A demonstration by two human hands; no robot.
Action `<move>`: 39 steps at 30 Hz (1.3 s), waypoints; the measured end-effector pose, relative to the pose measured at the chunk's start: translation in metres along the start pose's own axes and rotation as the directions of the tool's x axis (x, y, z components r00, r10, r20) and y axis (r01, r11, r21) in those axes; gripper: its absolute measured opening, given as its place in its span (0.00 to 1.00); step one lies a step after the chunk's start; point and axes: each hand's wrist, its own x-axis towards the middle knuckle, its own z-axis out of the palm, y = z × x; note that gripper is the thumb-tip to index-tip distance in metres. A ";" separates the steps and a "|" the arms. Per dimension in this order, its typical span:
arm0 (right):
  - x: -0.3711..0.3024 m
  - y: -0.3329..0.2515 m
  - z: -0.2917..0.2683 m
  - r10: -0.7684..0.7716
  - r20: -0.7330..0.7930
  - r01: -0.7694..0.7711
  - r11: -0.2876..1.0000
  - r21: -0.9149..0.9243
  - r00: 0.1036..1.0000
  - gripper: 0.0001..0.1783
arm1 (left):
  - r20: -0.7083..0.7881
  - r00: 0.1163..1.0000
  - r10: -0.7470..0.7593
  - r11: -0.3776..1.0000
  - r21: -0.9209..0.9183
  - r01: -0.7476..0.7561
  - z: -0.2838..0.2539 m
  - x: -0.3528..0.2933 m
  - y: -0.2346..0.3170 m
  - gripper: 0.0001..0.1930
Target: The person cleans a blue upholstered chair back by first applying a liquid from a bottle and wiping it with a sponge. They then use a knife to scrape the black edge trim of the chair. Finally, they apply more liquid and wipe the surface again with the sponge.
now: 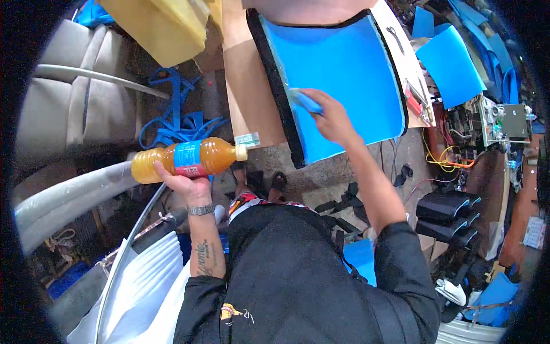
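My left hand (184, 186) is wrapped round a large plastic bottle (192, 156) of amber liquid. The bottle lies almost level, its pale cap toward the table and a blue and red label round its middle. My right hand (332, 117) grips a small blue foam-like piece (307, 102), its pale tip against the left edge of a blue sheet (344, 63). Black trim (276, 80) borders this sheet at its sides, and a pale, shiny strip runs along the left one. Beneath it is a light brown board (247, 92).
On the board's right lie scissors (394, 37) and a red-handled tool (412, 98). Another blue sheet (452, 63) is at the far right. Blue strips (180, 114) litter the floor at left, near a grey padded seat (63, 97). Black padded pieces (444, 212) are stacked at right.
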 end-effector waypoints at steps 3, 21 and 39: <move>0.021 0.005 0.028 -0.126 0.191 0.205 0.850 -0.485 0.974 0.26 | -0.005 1.000 0.022 1.000 0.011 -0.022 -0.006 0.005 0.003 0.30; -0.136 0.006 0.064 -0.114 0.256 0.246 0.780 -0.575 0.960 0.26 | -0.050 0.997 0.054 0.992 0.121 -0.048 0.028 -0.006 0.011 0.28; -0.171 0.001 0.061 0.166 -0.152 -0.219 0.853 -0.474 0.974 0.37 | 0.221 0.909 -0.354 0.906 0.324 0.274 0.047 0.039 0.026 0.31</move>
